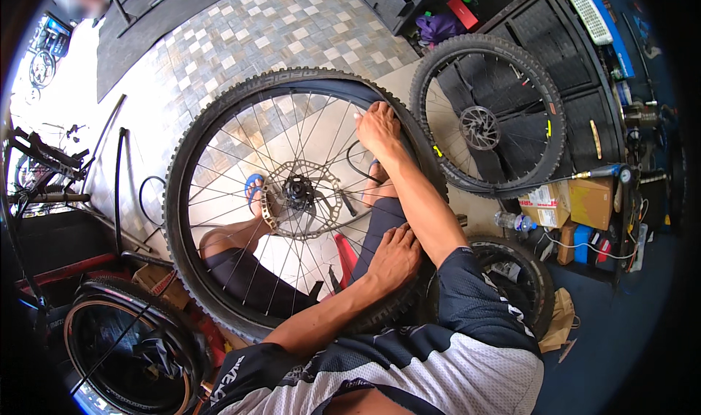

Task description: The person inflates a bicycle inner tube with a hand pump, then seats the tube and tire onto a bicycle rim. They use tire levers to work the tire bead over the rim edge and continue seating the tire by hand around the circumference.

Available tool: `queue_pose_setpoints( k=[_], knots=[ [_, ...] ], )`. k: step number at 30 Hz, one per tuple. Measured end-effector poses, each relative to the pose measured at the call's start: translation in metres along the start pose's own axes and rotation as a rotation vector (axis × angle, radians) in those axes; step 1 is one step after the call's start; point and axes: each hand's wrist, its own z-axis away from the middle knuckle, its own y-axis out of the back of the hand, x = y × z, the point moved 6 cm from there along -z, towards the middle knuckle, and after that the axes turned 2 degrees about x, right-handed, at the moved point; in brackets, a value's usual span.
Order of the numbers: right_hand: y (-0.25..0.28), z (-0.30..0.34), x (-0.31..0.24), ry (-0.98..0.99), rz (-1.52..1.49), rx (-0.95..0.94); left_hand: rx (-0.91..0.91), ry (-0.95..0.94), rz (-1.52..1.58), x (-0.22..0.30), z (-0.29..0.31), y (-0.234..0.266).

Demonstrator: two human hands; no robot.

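Across your knees stands the wheel [292, 196]: left hand [395, 256] clamps its knobby tyre [191, 148] nearest you, right hand [377, 129] grips the far rim. Stiff, likely light; hold the tread.

A large spoked bicycle wheel [292, 196] stands nearly upright across the person's lap, shod with a black knobby tyre [191, 145]. At its centre sits a hub with a silver brake disc [301, 198]. Along the upper right rim the tyre bead is pulled off, and a black inner tube [355, 161] loops out there.
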Motion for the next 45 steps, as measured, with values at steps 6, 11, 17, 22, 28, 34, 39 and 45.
queue_pose_setpoints(
  k=[6,11,17,22,28,34,39,45],
  knots=[
    [-0.004,-0.002,-0.042,0.378,-0.093,-0.020,-0.107,0.002,0.003,0.001,0.003,-0.007],
    [-0.031,-0.038,-0.064,0.311,-0.176,-0.180,-0.059,0.006,0.006,0.003,0.003,-0.009],
    [-0.038,-0.074,-0.077,0.183,-0.155,-0.365,-0.054,0.018,0.021,-0.006,0.004,-0.017],
    [-0.037,-0.071,-0.116,0.226,0.098,-0.296,-0.031,-0.006,-0.011,-0.010,0.005,-0.017],
    [-0.049,-0.068,-0.141,0.396,-0.123,-0.322,-0.026,0.006,0.078,-0.009,0.007,-0.025],
    [-0.055,-0.077,-0.152,0.307,-0.123,-0.465,0.210,-0.104,0.298,-0.013,0.012,-0.011],
    [-0.030,-0.069,-0.116,0.406,-0.186,-0.343,-0.234,0.020,0.062,-0.021,0.008,-0.022],
    [-0.002,0.018,-0.009,0.123,-0.095,-0.208,0.043,-0.061,0.017,-0.004,0.005,-0.006]
  ],
)
